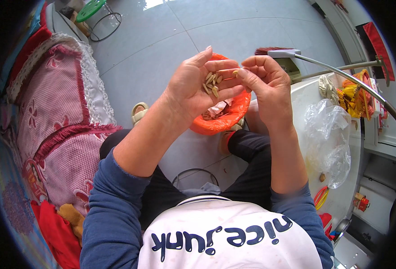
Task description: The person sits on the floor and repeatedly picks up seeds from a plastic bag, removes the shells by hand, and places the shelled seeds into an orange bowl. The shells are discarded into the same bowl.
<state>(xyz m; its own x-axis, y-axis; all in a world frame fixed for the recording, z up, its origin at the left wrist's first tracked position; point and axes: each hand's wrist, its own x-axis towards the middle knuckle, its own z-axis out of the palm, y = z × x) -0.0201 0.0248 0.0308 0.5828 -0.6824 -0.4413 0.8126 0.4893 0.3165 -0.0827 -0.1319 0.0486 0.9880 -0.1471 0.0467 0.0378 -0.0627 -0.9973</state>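
Note:
Palm up in front of me, my left hand [189, 82] cradles several pale seeds in their shells [214, 91], with its fingers stretched to the right. The thumb and forefinger of my right hand [270, 90] pinch a single seed [235, 72] over the left fingers. Directly below both hands stands a waste bin lined with an orange plastic bag [216, 126]. Crumpled pinkish wrapping [220, 107] shows inside it, and part of the bin is hidden behind my left hand.
A couch under a pink fringed cover [56, 97] flanks my left. On my right, a white tabletop [293, 134] bears a clear plastic bag [327, 141]. A broom [283, 52] and a dustpan [288, 69] stand beyond it. A green-topped stool [91, 10] is far left.

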